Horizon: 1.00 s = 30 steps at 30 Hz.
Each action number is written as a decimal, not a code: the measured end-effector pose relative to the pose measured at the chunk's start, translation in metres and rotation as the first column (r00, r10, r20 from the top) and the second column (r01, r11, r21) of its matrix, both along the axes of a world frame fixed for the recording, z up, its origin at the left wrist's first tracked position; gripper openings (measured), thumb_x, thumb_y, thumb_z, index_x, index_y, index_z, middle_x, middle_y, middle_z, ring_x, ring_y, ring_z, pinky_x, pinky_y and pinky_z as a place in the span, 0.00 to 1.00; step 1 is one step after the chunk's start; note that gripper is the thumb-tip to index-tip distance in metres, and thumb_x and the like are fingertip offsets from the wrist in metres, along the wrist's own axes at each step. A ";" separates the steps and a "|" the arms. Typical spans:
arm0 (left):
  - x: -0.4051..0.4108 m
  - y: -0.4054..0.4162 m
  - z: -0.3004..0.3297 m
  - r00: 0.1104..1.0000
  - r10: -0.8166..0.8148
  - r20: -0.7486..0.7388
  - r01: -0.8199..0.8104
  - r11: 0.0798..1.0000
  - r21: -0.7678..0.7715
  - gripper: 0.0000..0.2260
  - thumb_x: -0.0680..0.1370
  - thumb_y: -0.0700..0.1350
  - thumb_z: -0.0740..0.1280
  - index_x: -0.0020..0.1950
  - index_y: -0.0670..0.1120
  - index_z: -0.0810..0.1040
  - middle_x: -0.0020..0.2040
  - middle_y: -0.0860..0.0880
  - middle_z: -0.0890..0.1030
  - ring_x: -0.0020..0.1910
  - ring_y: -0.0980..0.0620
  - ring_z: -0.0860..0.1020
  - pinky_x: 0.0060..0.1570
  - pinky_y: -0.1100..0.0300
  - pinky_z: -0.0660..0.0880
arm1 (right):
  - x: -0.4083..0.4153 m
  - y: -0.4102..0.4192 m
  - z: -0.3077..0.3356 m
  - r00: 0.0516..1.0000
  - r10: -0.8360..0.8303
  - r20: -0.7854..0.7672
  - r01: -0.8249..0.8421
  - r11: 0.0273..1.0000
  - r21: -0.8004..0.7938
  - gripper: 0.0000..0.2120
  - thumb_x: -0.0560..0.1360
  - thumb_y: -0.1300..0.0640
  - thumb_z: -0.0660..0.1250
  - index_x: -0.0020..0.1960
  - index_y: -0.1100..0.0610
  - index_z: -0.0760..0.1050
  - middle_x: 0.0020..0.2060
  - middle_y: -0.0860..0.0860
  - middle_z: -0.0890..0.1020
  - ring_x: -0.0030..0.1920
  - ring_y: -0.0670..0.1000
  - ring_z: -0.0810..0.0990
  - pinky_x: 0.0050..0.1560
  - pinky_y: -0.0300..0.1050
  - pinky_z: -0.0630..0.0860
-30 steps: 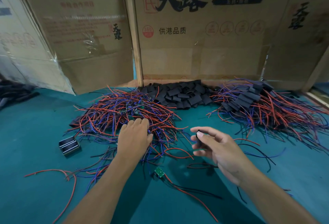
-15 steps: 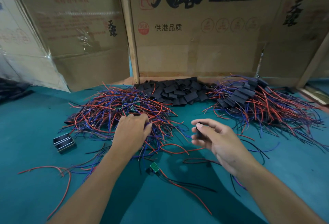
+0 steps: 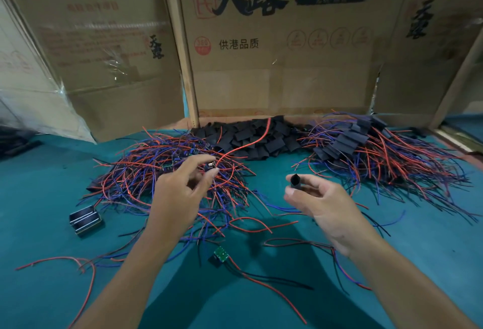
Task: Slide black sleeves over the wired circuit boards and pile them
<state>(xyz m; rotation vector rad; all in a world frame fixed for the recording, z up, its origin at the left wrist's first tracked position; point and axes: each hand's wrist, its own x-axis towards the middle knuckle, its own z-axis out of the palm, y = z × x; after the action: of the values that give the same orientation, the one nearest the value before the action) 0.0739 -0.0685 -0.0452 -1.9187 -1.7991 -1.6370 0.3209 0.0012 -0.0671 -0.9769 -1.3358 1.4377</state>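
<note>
My left hand (image 3: pixel 180 192) pinches a small wired circuit board (image 3: pixel 211 165) between thumb and fingers, lifted just above the tangle of red and blue wired boards (image 3: pixel 146 172); its red wire arcs up to the right. My right hand (image 3: pixel 324 206) holds one black sleeve (image 3: pixel 295 180) between thumb and fingers, its open end facing left, a short gap from the board. Loose black sleeves (image 3: pixel 251 140) lie heaped at the back centre. Sleeved boards with wires (image 3: pixel 366 151) are piled at the back right.
A lone green circuit board (image 3: pixel 221 254) with red and black wires lies on the teal table (image 3: pixel 39 185) in front of me. A small metal-edged black part (image 3: pixel 85 220) sits at the left. Cardboard boxes (image 3: pixel 274 41) wall the back.
My left hand has lifted off the wire tangle with a board pinched in it, red wire trailing. My right hand with the sleeve has stayed roughly in place.
</note>
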 end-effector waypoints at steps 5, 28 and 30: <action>0.019 -0.007 0.003 0.745 -0.336 0.576 0.370 0.927 0.062 0.08 0.80 0.39 0.67 0.58 0.47 0.80 0.49 0.43 0.86 0.43 0.42 0.86 0.38 0.57 0.82 | 0.002 0.003 -0.003 0.995 -0.032 -0.096 0.024 0.996 -0.084 0.07 0.73 0.63 0.72 0.51 0.58 0.81 0.37 0.49 0.85 0.44 0.51 0.86 0.49 0.38 0.81; 0.029 -0.001 0.003 0.240 -0.385 0.891 0.325 0.897 0.300 0.13 0.82 0.33 0.56 0.57 0.47 0.76 0.40 0.48 0.76 0.28 0.57 0.64 0.28 0.66 0.61 | -0.017 -0.027 -0.012 0.740 -0.055 0.670 -0.411 0.752 0.515 0.09 0.72 0.48 0.74 0.50 0.47 0.79 0.41 0.42 0.81 0.42 0.42 0.76 0.44 0.29 0.69; 0.028 -0.002 0.006 0.162 -0.421 0.893 0.340 0.873 0.350 0.11 0.82 0.35 0.57 0.57 0.47 0.75 0.40 0.48 0.75 0.28 0.57 0.64 0.28 0.66 0.62 | -0.023 -0.032 -0.016 0.715 -0.063 0.696 -0.438 0.736 0.516 0.10 0.72 0.46 0.73 0.51 0.47 0.79 0.42 0.42 0.81 0.42 0.43 0.75 0.46 0.34 0.71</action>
<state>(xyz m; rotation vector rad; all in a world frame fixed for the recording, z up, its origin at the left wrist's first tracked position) 0.1020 -0.0701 -0.0392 -1.3576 -1.2766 -3.6021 0.2983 -0.0306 -0.0830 -0.8982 -2.3607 0.5920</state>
